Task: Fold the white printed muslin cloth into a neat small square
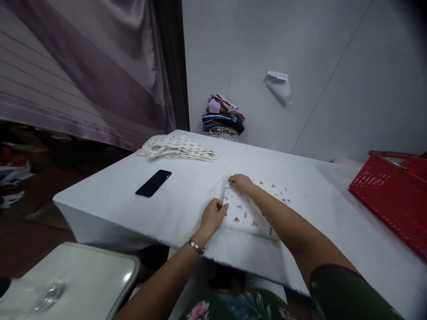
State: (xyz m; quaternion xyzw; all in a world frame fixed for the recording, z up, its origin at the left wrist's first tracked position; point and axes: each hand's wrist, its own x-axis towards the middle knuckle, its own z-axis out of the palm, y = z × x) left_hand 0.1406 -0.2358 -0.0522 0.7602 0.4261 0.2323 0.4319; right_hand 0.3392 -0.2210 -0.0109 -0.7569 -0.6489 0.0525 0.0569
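Observation:
A folded white cloth (245,215) with small grey-brown prints lies flat on the white-covered table in front of me. Its left edge is between the closed fingers of my left hand (212,217), at the near part of that edge. At the far left corner of the same cloth, my right hand (242,183) pinches the fabric, with my right forearm crossing over the cloth. Whether it is a garment or a plain piece of fabric, I cannot tell. A bracelet (195,246) circles my left wrist.
A black phone (154,183) lies left of my hands, with another printed cloth (178,147) loosely heaped beyond it. Folded clothes (223,118) are stacked by the wall. A red basket (390,195) stands at the right; a pale stool (83,278) is at the lower left.

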